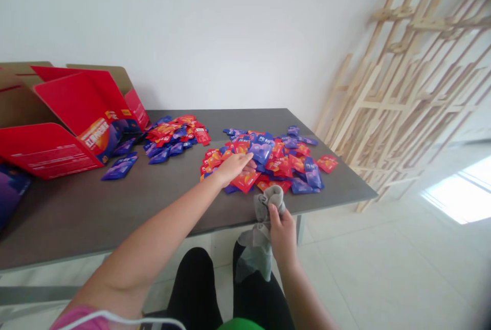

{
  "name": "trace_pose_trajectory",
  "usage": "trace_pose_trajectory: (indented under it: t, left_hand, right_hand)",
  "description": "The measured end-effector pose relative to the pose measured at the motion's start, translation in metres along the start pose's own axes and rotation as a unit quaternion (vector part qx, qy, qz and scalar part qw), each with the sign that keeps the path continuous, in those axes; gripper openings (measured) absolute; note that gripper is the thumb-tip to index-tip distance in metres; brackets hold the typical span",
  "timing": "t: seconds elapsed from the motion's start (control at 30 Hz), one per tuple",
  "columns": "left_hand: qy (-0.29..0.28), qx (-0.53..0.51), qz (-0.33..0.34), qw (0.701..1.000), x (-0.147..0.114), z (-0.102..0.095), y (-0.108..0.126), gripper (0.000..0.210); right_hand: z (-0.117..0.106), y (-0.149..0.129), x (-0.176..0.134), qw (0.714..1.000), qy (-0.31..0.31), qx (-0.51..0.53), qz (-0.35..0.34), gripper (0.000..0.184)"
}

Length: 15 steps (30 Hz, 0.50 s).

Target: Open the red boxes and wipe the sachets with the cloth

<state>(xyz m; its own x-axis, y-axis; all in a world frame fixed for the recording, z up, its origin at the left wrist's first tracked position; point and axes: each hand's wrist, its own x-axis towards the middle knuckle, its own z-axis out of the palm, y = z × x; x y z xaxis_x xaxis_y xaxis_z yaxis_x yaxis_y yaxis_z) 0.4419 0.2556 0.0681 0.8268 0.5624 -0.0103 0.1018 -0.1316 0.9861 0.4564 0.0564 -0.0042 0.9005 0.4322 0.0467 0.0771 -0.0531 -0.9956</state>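
My left hand (237, 167) reaches over a mixed pile of red and blue sachets on the table. Its thumb and fingers pinch the lower left corner of a blue sachet (262, 148) that stands tilted above the others, white lettering facing me. Around it lie red sachets (279, 166) and more blue ones (313, 173). Closer to me, past the table's front edge, my right hand (283, 230) grips a bunched grey cloth (261, 253); its top is folded over and the rest hangs down above my legs.
A second heap of sachets (174, 135) lies left of the pile, with a loose blue sachet (120, 166) nearer an opened red carton (57, 151). The grey table (161, 207) stands against a white wall. Wooden easels (387, 79) lean at the right.
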Motion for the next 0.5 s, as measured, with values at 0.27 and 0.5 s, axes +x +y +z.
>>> trace_pose_trajectory:
  t: [0.27,0.5]
  left_hand:
    - [0.101,0.166,0.013,0.981,-0.042,-0.032,-0.042,0.026]
    - [0.39,0.339,-0.057,0.854,-0.067,-0.169,-0.064,0.051]
  right_hand:
    - [-0.02,0.007,0.021,0.997,0.034,-0.06,-0.025,0.056]
    - [0.003,0.021,0.037,0.987,-0.028,-0.128,-0.089,0.056]
